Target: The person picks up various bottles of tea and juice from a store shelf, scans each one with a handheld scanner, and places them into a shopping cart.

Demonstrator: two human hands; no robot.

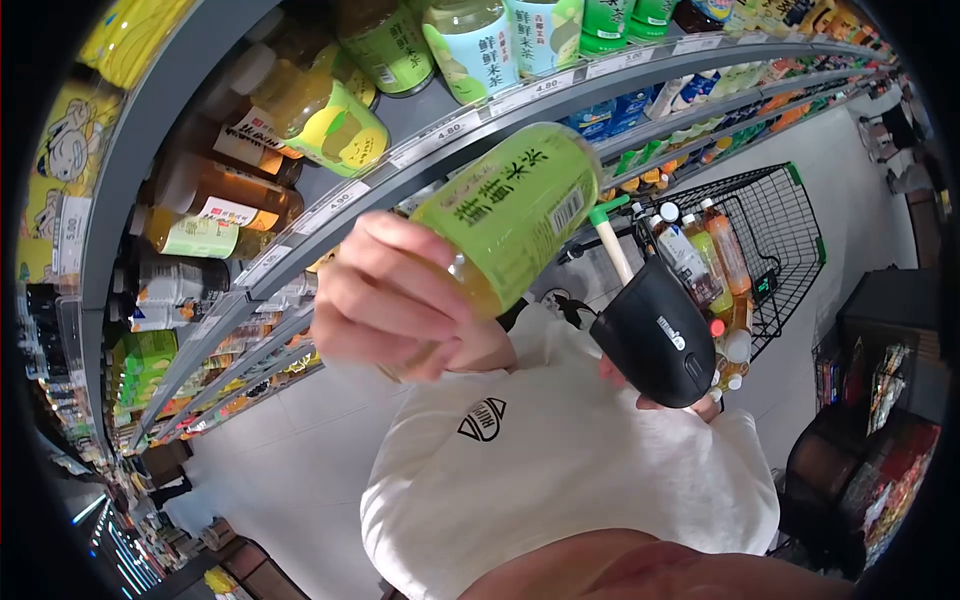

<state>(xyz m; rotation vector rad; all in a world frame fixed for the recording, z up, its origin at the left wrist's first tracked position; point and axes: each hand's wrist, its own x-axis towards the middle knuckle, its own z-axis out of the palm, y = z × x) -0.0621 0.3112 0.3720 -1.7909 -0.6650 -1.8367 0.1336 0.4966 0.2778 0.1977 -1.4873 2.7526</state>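
My left hand (385, 300) is closed around the lower-left end of a green-labelled tea bottle (520, 205). The bottle is tilted, with its other end up and to the right, in front of the shelf edge. Farther right, my right hand (650, 402) is mostly hidden behind a black plastic holder (655, 335). Its curled fingertips show around the shopping cart's pale handle bar (612, 245), which ends in green. Several bottled drinks (712, 255) lie in the black wire cart (785, 225), some with orange, white and green labels.
Curved store shelves (430, 150) with price strips run across the top and left. Tea bottles (335, 110) and green-capped drinks stand on them. Dark display bins (870, 470) are at the right. Grey floor tiles (270, 430) show at the lower left. A person (895, 130) is at the far right.
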